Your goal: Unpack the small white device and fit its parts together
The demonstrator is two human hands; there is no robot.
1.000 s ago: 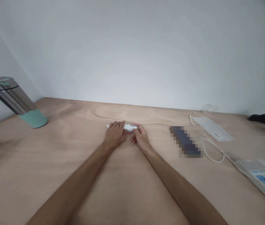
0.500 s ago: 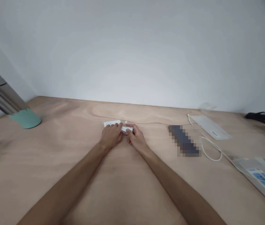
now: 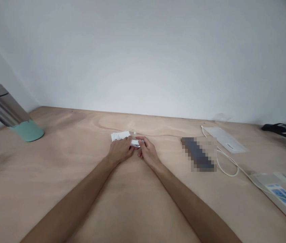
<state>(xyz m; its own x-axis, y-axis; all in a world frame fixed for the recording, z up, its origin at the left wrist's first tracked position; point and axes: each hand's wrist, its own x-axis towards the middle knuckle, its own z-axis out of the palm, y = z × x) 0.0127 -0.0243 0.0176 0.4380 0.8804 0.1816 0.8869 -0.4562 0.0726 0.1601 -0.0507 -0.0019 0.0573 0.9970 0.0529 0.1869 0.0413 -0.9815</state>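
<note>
Packet (image 3: 121, 135): showing more printed face than one second ago; white, flat, glossy.
Left hand (image 3: 119, 150): gripping packet, fingers curled.
Right hand (image 3: 149, 153): pinching packet's right end.

Left hand (image 3: 120, 150) and right hand (image 3: 150, 154) hold a small white packet (image 3: 135, 142) at the wooden table (image 3: 132, 206).

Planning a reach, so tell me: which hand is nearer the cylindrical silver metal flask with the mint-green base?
Left. The left hand is to the right of the flask, across the pale wooden tabletop; the right hand is farther right, beyond the left hand.
</note>
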